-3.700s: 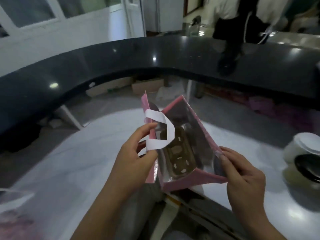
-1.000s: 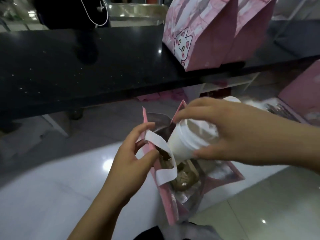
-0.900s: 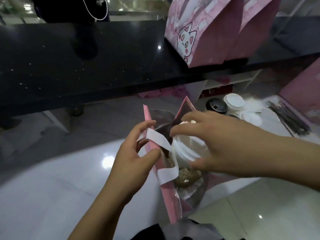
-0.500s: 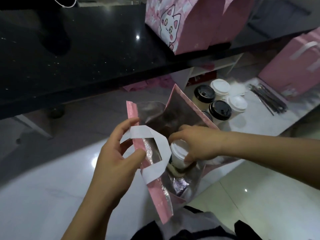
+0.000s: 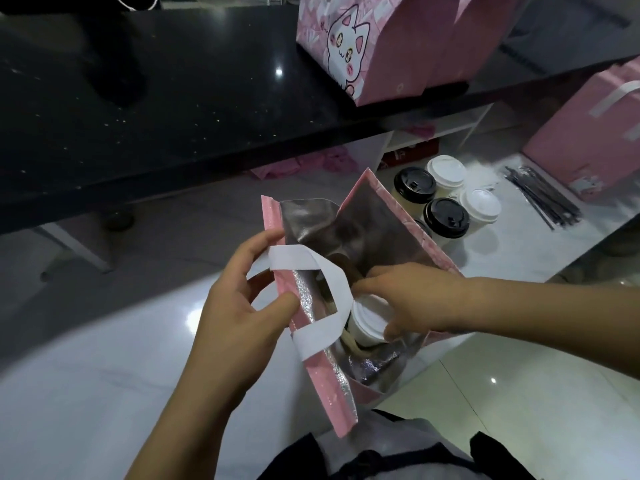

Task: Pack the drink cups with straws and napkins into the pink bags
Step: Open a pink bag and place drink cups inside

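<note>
A pink bag (image 5: 332, 393) with a silver foil lining stands open in front of me on the white counter. My left hand (image 5: 242, 306) pinches its near wall by the white handle (image 5: 325, 271) and holds the mouth apart. My right hand (image 5: 412, 299) reaches into the bag and grips a white-lidded cup (image 5: 367, 323) by its lid, low inside. A brown cardboard cup holder shows under the cup. Several more cups stand behind the bag: black-lidded ones (image 5: 446, 216) and white-lidded ones (image 5: 479, 206).
A bundle of black wrapped straws (image 5: 540, 195) lies right of the cups, with white napkins (image 5: 485, 173) beside them. Two pink cat-print bags (image 5: 360, 53) stand on the black upper counter (image 5: 173, 98). Another pink bag (image 5: 595, 133) stands at far right.
The bag was empty save for the holder; my right hand has since brought a white-lidded cup over the mouth and lowered it inside. My left hand has kept its hold by the handle.
</note>
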`<action>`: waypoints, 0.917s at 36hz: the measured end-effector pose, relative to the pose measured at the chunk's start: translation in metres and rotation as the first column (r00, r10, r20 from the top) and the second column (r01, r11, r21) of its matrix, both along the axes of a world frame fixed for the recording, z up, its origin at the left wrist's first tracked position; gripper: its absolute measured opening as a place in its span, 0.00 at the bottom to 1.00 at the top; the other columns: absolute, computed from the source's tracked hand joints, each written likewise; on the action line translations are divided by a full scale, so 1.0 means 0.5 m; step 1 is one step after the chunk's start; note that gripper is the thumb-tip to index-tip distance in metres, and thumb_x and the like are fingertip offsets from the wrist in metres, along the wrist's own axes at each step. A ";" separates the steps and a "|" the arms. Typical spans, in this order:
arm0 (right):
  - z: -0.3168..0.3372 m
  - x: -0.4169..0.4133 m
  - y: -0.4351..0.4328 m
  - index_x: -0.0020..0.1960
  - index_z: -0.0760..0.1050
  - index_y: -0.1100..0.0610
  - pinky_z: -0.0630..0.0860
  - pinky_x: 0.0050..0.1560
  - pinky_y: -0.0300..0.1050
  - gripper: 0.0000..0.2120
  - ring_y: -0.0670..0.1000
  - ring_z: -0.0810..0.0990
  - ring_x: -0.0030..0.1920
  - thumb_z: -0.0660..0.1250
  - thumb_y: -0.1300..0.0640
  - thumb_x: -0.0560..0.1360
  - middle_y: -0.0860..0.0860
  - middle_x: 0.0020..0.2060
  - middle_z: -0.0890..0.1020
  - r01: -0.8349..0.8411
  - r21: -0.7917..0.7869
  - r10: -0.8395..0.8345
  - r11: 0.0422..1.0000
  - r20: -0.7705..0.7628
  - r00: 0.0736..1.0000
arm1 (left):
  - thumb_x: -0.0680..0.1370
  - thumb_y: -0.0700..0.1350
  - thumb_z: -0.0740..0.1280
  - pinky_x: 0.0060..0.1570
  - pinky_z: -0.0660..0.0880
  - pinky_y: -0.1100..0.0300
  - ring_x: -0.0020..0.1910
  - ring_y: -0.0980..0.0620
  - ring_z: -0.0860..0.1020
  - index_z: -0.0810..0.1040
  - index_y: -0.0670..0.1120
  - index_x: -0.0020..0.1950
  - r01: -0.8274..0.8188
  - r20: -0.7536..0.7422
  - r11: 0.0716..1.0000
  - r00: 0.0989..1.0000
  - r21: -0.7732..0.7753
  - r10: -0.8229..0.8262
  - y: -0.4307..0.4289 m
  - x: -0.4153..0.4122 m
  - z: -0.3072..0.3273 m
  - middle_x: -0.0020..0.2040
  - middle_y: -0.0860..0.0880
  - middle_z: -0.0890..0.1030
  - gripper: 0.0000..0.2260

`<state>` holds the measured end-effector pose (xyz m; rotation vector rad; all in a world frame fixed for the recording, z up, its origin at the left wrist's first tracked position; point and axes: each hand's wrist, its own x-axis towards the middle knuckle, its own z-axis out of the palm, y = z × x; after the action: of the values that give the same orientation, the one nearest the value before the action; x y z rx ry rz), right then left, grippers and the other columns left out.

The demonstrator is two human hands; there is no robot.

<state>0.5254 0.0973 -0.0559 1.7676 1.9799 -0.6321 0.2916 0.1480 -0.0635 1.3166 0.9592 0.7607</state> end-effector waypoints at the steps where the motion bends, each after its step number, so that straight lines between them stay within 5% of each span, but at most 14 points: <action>1: 0.001 0.000 0.000 0.72 0.68 0.46 0.78 0.57 0.52 0.35 0.53 0.78 0.58 0.76 0.49 0.68 0.50 0.63 0.76 -0.027 0.021 0.027 0.999 0.024 0.999 | 0.75 0.40 0.73 0.54 0.82 0.44 0.61 0.56 0.79 0.75 0.68 0.64 0.000 -0.003 1.000 1.000 0.000 0.000 -0.001 0.001 0.001 0.61 0.67 0.78 0.27; 6: 0.004 -0.005 -0.012 0.69 0.71 0.49 0.79 0.54 0.50 0.32 0.53 0.79 0.54 0.75 0.46 0.68 0.51 0.59 0.78 -0.066 0.053 0.063 0.996 0.055 0.996 | 0.68 0.45 0.71 0.56 0.81 0.41 0.63 0.52 0.79 0.75 0.68 0.63 -0.004 -0.003 1.000 1.000 -0.018 0.004 -0.006 0.004 0.014 0.63 0.63 0.79 0.27; 11: 0.000 -0.010 -0.034 0.65 0.72 0.50 0.79 0.50 0.51 0.29 0.54 0.78 0.51 0.74 0.46 0.66 0.51 0.53 0.77 -0.092 0.042 0.091 0.995 0.025 0.995 | 0.76 0.37 0.72 0.56 0.81 0.43 0.61 0.57 0.79 0.75 0.71 0.62 -0.024 -0.046 0.999 0.999 0.022 0.025 -0.010 0.002 0.011 0.62 0.65 0.78 0.28; 21: -0.014 -0.015 -0.045 0.67 0.71 0.50 0.74 0.53 0.46 0.31 0.53 0.77 0.57 0.76 0.47 0.67 0.50 0.58 0.77 -0.035 0.024 0.037 0.999 -0.085 0.996 | 0.75 0.39 0.72 0.53 0.83 0.48 0.62 0.56 0.79 0.75 0.71 0.60 -0.024 -0.024 0.999 0.999 0.027 0.025 -0.017 0.006 0.014 0.62 0.65 0.78 0.27; 33: -0.033 -0.027 -0.052 0.72 0.68 0.49 0.77 0.59 0.51 0.37 0.56 0.77 0.61 0.77 0.45 0.67 0.52 0.63 0.76 0.000 -0.027 -0.002 1.000 -0.062 0.998 | 0.76 0.37 0.71 0.40 0.83 0.62 0.58 0.60 0.79 0.76 0.71 0.59 0.007 0.037 0.999 0.999 0.043 -0.009 -0.023 0.019 0.017 0.59 0.69 0.78 0.27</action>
<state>0.5120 0.0715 -0.0724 1.7531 2.0023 -0.7187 0.3013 0.1366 -0.0551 1.3381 0.9123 0.8003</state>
